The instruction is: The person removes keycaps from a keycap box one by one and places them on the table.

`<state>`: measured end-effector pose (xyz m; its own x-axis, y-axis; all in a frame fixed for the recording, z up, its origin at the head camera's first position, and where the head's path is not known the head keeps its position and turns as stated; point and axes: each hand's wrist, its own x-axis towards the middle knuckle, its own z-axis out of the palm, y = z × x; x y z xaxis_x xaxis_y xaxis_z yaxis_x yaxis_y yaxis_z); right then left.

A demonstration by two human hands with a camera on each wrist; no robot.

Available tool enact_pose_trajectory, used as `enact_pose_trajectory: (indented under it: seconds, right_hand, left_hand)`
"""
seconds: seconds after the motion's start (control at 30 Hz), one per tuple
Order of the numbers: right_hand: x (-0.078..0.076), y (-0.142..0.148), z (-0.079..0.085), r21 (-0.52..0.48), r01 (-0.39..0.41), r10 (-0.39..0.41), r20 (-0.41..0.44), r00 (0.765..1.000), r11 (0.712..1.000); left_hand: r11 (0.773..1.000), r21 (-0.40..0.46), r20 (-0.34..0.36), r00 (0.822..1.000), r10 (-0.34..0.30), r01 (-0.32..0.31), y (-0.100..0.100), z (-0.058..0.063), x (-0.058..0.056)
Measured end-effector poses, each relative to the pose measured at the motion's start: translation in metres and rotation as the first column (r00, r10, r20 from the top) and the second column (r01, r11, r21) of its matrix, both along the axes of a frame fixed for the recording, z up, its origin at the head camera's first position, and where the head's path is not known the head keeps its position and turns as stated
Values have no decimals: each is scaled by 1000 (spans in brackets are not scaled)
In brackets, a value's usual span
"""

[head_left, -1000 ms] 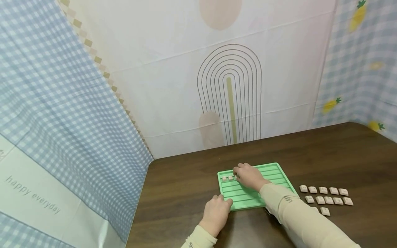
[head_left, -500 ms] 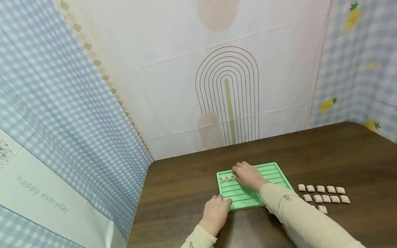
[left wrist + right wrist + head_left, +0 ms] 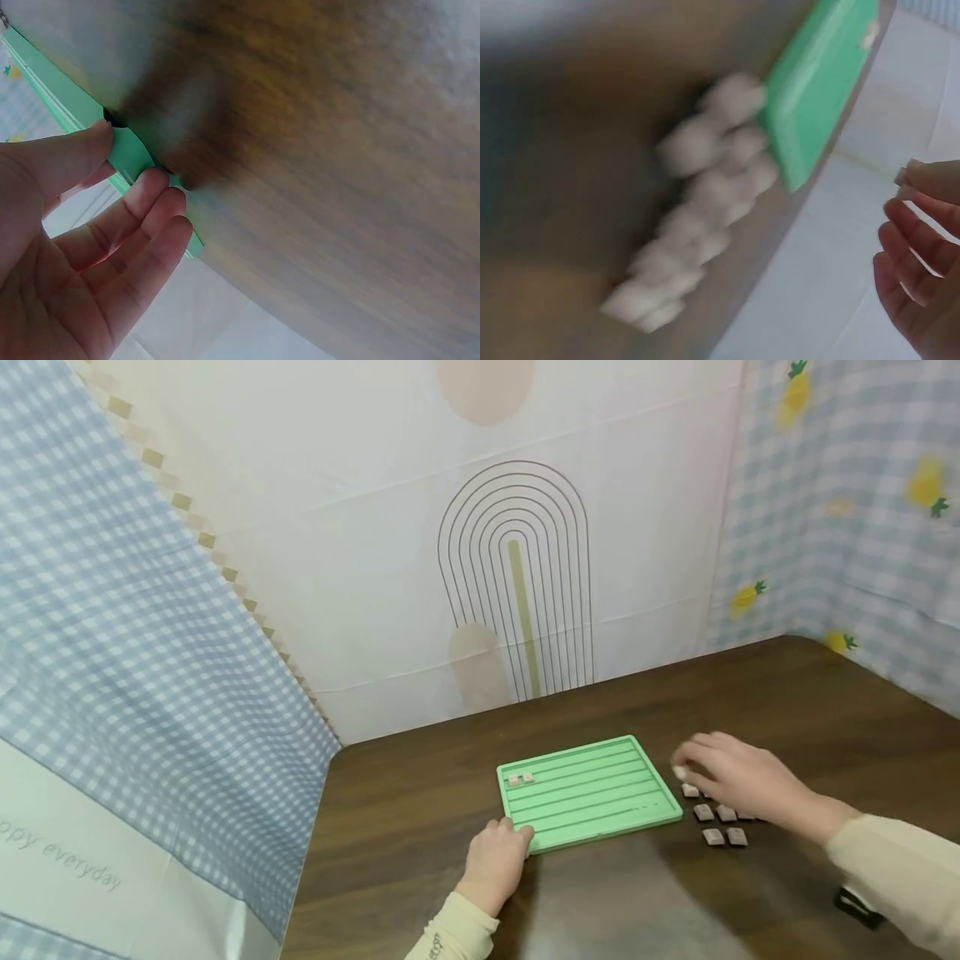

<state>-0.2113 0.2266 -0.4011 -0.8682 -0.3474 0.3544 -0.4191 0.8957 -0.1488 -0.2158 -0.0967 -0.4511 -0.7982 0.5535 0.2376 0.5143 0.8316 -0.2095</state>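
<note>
A light green ridged tray [image 3: 592, 789] lies on the brown table. Two small pale keycaps [image 3: 521, 779] sit side by side in its upper left row. At the tray's near left corner, my left hand [image 3: 491, 864] grips the edge between thumb and fingers; the left wrist view shows the thumb and fingertips on the green edge [image 3: 129, 155]. My right hand [image 3: 738, 777] is off the tray's right side, above the loose keycaps [image 3: 703, 812]. Between its thumb and forefinger it pinches one pale keycap [image 3: 680, 772]. Part of the loose group is hidden beneath that hand.
The loose keycaps [image 3: 694, 146] stand in rows just right of the tray, blurred in the right wrist view. A white patterned cloth [image 3: 360, 568] hangs behind the table [image 3: 405, 827], with checked cloth [image 3: 165, 610] at the left. A black object [image 3: 858, 906] shows below the right sleeve.
My right hand has left the tray's top row and swung right over the loose keycaps. Two keycaps show on the tray. The left hand keeps its hold; the head view has shifted right.
</note>
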Motion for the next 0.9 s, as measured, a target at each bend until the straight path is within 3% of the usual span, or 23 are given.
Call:
enact_pose_trajectory:
  seconds: [0.2,0.33,0.47,0.6,0.7,0.9]
  right_hand:
    - [24,38,-31,30,66,-69,111,991,997]
    - [25,40,-50,32,63,-67,150,986,998]
    - [20,35,-60,35,45,-49,119,992,998]
    - [17,32,-65,42,53,-57,82,995,998]
    - [18,33,-64,32,66,-69,115,991,997]
    - [18,30,-45,-21,92,-87,177,980,996]
  left_hand:
    - [1000,-13,-9,1000,22,-22,-16,3,-4]
    - [999,-8,-26,999,34,-34,-23,3,-6]
    - [999,12,-30,999,40,-40,-26,4,-6]
    - [999,19,-3,999,48,-48,-27,3,-6]
    - [999,23,3,999,48,-48,-27,4,-6]
    - [999,47,-18,1000,13,-13,-23,7,-5]
